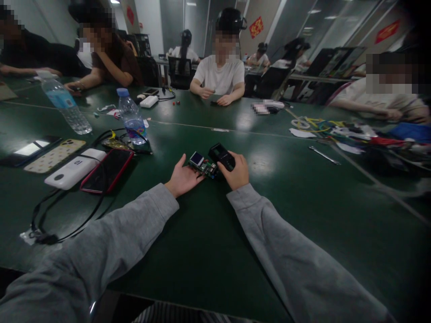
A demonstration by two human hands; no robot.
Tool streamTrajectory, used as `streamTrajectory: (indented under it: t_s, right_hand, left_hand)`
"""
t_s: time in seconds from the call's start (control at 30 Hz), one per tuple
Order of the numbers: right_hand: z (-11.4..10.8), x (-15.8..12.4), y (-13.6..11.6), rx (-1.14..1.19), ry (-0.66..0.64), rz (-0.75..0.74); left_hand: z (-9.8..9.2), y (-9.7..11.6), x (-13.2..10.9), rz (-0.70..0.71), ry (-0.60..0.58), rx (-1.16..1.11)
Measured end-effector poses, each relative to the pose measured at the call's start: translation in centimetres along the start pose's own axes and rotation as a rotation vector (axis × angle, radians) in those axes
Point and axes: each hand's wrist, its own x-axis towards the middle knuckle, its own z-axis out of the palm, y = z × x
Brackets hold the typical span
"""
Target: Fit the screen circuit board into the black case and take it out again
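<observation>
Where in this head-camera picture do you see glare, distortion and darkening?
Head view: ceiling lights glare in pale patches on the green table; the wide lens bends its seams; corners darken; circuit board at the left hand and black device in the right hand look sharp.

Capped water bottle (132,117), white power bank (74,169), red-edged phone (107,170), perhaps a wrench (323,155).

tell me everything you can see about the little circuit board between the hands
The circuit board is small, green and studded with tiny components, with a square bluish screen at its left end. It lies roughly flat on the fingers of the open, palm-up left hand, over the green table. Its right end meets a black device held by the right hand. Finer detail is too small to tell.
</observation>
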Motion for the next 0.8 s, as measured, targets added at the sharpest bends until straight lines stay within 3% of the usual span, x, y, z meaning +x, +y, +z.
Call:
streamTrajectory:
  t_s: [0.23,0.47,0.63,0.8]
  right_hand:
    - [0.7,-0.1,1.2,0.006,-0.039,0.074]
    - [1.0,-0.3,1.4,-0.022,-0.003,0.054]
    - [1.2,-0.4,1.4,-0.031,-0.059,0.041]
    - [0.2,0.0,0.6,0.044,0.079,0.05]
  left_hand:
    - [0.0,0.1,-0.1,-0.013,-0.02,-0.005]
    - [0.1,0.1,-0.1,-0.023,-0.015,-0.005]
    - [0.1,0.1,0.0,-0.017,-0.007,-0.006]
    - [-0.1,0.1,0.1,-0.025,-0.038,-0.008]
